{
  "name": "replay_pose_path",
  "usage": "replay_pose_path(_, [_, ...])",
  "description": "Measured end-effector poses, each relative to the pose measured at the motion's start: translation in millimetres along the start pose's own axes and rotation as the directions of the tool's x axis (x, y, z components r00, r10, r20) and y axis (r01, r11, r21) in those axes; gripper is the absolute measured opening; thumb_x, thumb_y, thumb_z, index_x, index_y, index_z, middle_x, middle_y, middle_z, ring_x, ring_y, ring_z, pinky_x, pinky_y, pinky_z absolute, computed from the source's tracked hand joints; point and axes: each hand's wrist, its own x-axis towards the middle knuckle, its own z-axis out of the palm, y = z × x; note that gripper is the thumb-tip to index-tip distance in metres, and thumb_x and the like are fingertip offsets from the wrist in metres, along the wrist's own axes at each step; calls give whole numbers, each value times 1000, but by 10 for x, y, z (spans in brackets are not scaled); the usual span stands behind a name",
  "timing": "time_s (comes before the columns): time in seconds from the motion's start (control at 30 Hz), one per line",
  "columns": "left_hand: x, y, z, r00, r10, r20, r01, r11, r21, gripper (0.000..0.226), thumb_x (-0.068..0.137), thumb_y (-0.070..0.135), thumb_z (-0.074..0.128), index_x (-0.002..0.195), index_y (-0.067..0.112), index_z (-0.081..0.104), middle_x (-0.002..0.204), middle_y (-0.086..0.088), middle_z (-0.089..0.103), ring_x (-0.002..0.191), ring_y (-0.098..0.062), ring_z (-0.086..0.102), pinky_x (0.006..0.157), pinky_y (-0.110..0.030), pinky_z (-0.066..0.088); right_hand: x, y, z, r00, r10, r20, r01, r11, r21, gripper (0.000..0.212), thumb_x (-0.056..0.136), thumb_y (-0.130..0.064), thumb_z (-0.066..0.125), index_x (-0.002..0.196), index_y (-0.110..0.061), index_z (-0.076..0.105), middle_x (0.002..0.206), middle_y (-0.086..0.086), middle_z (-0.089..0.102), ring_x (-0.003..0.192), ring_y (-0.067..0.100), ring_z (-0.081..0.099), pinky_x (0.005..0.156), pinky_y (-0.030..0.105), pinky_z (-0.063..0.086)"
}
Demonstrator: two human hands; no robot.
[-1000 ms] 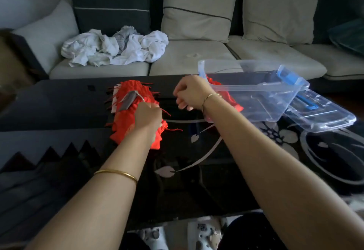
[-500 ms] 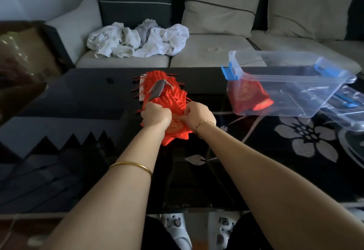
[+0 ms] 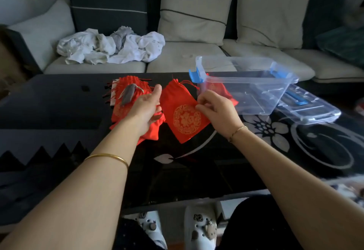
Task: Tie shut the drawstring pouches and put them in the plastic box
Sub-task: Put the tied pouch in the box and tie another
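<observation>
Worktop [image 3: 59, 111], black glass: clear plastic box [image 3: 250, 80] far right, boxed pouch [image 3: 220, 90] red, at its left end. Pouch pile [image 3: 118, 111] left of centre. Loose pouch [image 3: 185, 119] lies between the hands, just left of the box. Right hand [image 3: 218, 109] grip: pinching its right edge. Left hand [image 3: 144, 109] grip: thumb raised, fingers curled at its left edge; cannot tell whether it holds.

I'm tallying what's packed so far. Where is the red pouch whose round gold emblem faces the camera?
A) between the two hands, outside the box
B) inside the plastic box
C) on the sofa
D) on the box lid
A: the emblem pouch is between the left hand and the right hand, whose fingers pinch its edge, to the left of the plastic box.
</observation>
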Motion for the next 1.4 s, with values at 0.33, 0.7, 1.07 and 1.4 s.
replay_pose_path(0.33, [-144,11,459,958,122,260,-167,974,156,13,89,14,61,86,26,62,84,4,61,72,-7,57,53,-17,43,-164,289,-200,919,391,52,-391,888,240,27,84,-26,67,101,-12,50,89,7,63,83,23,63,78,42,55])
replay_pose_path(0.7, [-141,64,438,931,228,286,-314,899,305,15,88,12,63,95,26,64,97,2,64,88,-11,62,66,-23,49,-164,304,-371,936,353,-23,-332,900,281,22,92,-7,50,74,-17,56,70,5,68,60,19,65,58,22,51])
replay_pose_path(1.07, [-165,194,371,903,368,223,-415,604,680,14,91,3,53,89,13,62,75,-4,67,69,-19,65,61,-29,53,-108,357,-395,841,510,-179,-400,810,429,16,96,-14,46,82,-10,55,71,3,63,60,12,61,59,26,52])
replay_pose_path(1.4, [-223,255,303,825,547,144,-421,422,803,13,90,14,59,88,7,70,94,-4,69,87,-20,62,74,-31,46,-63,403,-394,770,585,-256,-449,780,435,25,91,-17,48,67,-13,56,64,1,56,65,21,53,73,45,52])
